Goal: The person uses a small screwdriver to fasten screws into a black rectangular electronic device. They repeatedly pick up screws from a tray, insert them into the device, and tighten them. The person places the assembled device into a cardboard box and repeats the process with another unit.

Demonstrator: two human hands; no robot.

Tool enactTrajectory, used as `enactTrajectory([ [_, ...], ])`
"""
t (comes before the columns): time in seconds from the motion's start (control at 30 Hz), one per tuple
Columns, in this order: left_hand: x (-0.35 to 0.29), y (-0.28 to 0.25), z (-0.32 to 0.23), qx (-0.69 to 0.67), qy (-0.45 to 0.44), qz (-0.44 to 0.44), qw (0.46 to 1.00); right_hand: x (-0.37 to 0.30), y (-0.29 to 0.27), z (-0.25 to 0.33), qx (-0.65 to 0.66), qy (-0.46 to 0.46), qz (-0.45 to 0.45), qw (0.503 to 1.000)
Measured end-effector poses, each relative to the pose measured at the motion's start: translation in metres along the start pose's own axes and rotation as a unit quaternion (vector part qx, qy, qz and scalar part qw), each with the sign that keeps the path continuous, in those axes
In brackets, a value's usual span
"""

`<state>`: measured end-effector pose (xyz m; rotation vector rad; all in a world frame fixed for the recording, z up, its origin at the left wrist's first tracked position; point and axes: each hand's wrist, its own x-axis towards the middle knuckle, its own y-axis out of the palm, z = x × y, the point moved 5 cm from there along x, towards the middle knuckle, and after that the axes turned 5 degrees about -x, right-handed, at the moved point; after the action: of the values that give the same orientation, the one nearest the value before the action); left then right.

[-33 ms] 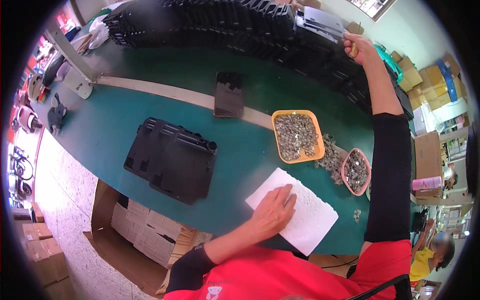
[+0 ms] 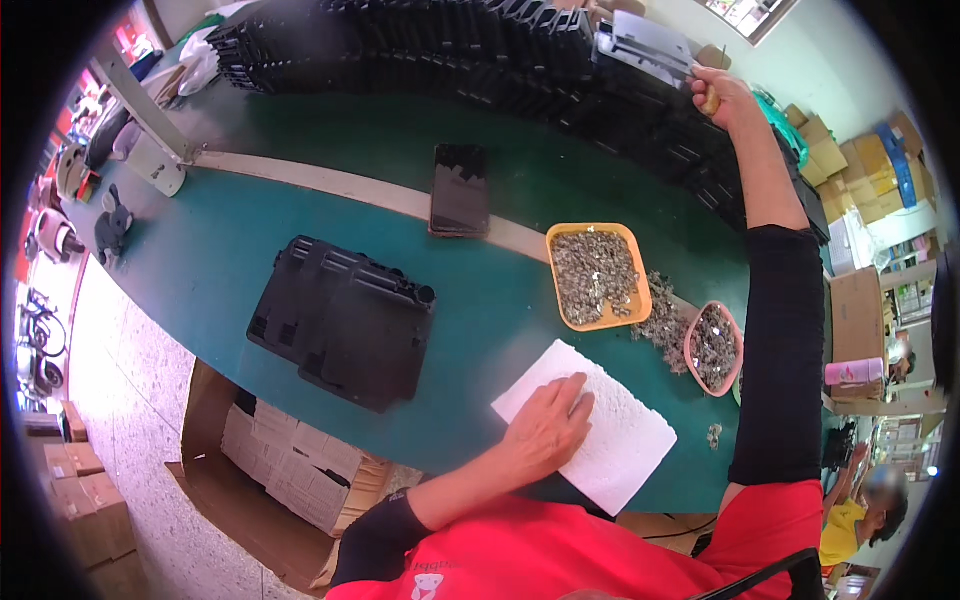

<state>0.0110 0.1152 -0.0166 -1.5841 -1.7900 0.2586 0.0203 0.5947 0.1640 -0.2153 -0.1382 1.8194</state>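
Note:
My left hand (image 2: 548, 428) lies flat on a white foam slab (image 2: 625, 432) at the table's near edge, fingers stretched out and holding nothing. Far off at the upper right, my right hand (image 2: 724, 97) has its fingers closed on the edge of a flat plastic panel (image 2: 648, 48). Light glares off that panel, and it sits at the end of a long row of black plastic panels (image 2: 430, 60). Left of the foam, a black plastic housing (image 2: 345, 325) with moulded ribs rests on the green table (image 2: 480, 340).
A yellow tray (image 2: 642, 312) of small metal pieces and a pink basket (image 2: 690, 358) of similar ones stand right of centre, with loose pieces (image 2: 660, 320) between. Behind them is a dark rectangular block (image 2: 460, 195). A cardboard box (image 2: 215, 470) stands below the table.

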Motion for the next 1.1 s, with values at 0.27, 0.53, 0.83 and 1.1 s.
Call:
enactTrajectory([
  [0.27, 0.001, -0.002, 0.000, -0.002, 0.002, 0.012, 1.000, 0.033, 0.007, -0.001, -0.101, 0.023, 0.000, 0.995],
  [0.53, 0.001, -0.001, 0.001, -0.011, -0.004, 0.028, 1.000, 0.045, 0.011, -0.003, -0.135, 0.033, -0.018, 0.990],
  [0.83, -0.002, -0.001, -0.001, 0.008, 0.006, 0.013, 1.000, 0.008, 0.025, 0.013, -0.192, -0.058, -0.089, 0.976],
  [1.1, -0.006, -0.008, -0.006, -0.076, 0.017, -0.037, 0.996, -0.144, 0.068, 0.016, -0.244, -0.158, 0.096, 0.952],
])
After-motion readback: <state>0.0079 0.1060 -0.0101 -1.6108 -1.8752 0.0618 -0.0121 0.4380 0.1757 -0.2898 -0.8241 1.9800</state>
